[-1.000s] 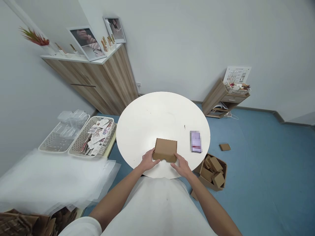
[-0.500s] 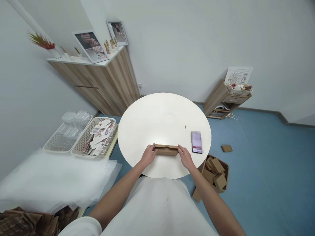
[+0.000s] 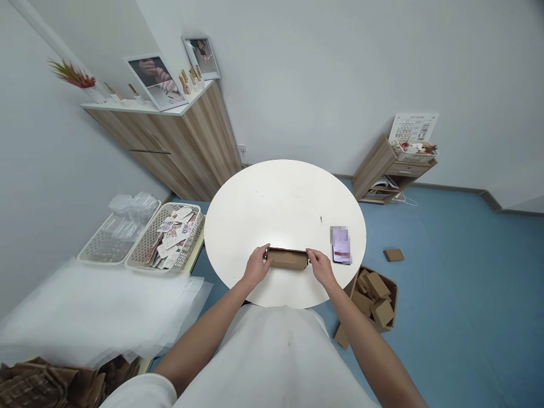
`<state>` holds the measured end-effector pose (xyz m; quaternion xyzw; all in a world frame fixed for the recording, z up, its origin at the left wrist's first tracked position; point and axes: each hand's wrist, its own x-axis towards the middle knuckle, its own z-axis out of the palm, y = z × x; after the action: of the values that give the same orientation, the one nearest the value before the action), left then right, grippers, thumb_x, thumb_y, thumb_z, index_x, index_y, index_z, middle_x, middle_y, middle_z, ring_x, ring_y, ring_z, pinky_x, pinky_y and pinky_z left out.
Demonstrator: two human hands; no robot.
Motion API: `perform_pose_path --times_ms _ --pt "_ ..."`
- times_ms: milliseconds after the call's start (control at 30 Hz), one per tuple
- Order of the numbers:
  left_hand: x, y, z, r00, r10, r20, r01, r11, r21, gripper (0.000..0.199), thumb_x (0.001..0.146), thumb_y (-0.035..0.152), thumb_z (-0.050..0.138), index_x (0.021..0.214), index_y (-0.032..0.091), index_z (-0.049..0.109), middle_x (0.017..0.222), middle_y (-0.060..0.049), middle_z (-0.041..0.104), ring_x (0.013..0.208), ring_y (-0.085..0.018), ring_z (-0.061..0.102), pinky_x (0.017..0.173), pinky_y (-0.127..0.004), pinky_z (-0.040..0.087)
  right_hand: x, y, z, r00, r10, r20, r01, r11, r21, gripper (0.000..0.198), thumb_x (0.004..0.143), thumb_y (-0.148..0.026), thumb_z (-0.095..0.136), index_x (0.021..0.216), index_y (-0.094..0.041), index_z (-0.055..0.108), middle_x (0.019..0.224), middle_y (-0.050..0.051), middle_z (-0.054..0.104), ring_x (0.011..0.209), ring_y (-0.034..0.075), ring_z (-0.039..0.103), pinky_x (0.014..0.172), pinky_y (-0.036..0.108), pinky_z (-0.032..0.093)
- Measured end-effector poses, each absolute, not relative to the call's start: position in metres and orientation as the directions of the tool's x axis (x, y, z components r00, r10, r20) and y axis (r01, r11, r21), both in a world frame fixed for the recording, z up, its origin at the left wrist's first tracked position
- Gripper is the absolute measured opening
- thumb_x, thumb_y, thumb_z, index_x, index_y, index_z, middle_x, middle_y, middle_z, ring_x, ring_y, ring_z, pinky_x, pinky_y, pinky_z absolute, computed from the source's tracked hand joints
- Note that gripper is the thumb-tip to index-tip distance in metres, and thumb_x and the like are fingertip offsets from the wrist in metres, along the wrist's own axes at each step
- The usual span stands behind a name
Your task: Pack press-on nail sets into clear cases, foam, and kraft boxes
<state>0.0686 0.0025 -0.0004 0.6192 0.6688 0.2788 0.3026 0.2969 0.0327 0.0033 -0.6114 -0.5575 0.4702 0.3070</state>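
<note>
A small brown cardboard box (image 3: 287,260) is held between my two hands, low over the near part of the round white table (image 3: 280,198). My left hand (image 3: 256,266) grips its left end, fingers closed around the edge. On the other end, my right hand (image 3: 321,266) pinches the right edge with thumb and fingers. The inside of the box shows, with its far edge raised. To the right of my right hand lies a phone (image 3: 341,245) with its screen blurred out.
On the floor to the right, a carton (image 3: 395,306) holds several small brown boxes, and one flat box (image 3: 394,255) lies beyond it. At left are a basket of cards (image 3: 140,255), a basket of clear plastic (image 3: 102,258) and white sheets (image 3: 102,311).
The box's far edge has tipped back, so the notched flap no longer shows and more of the inside is seen. Both hands keep their grip in nearly the same place.
</note>
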Motion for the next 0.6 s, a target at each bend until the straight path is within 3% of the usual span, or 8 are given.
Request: perform_pose_path --times_ms 200,367,600 --pt "0.069 0.001 0.006 -0.081 0.99 -0.116 0.574 0.142 0.806 0.042 0.08 0.043 0.042 0.114 0.02 0.05 0.091 -0.005 0.055 0.083 -0.017 0.053 0.072 -0.03 0.044 0.298 0.029 0.01 -0.066 0.955 -0.288 0.386 -0.241 -0.891 0.045 0.077 -0.054 0.038 0.099 -0.022 0.062 0.103 0.005 0.061 0.091 0.021 0.055 0.084 0.037 0.041" --pt "0.067 0.003 0.008 -0.14 0.98 -0.142 0.48 0.192 0.856 0.043 0.084 0.047 0.03 0.105 0.02 0.056 0.103 -0.006 0.057 0.094 -0.017 0.052 0.082 -0.031 0.041 0.3 0.029 0.01 -0.083 0.955 -0.284 0.342 -0.241 -0.908 0.041 0.075 -0.049 0.045 0.102 -0.022 0.06 0.107 0.006 0.059 0.096 0.021 0.054 0.086 0.036 0.041" --pt "0.059 0.011 -0.003 -0.172 0.919 -0.355 0.402 0.394 0.826 0.05 0.077 0.051 0.042 0.113 0.017 0.051 0.105 -0.008 0.058 0.091 -0.019 0.055 0.078 -0.03 0.043 0.301 0.034 0.001 -0.088 0.917 -0.388 0.343 -0.338 -0.876 0.045 0.073 -0.051 0.044 0.103 -0.021 0.057 0.099 0.006 0.06 0.076 0.017 0.057 0.076 0.036 0.044"
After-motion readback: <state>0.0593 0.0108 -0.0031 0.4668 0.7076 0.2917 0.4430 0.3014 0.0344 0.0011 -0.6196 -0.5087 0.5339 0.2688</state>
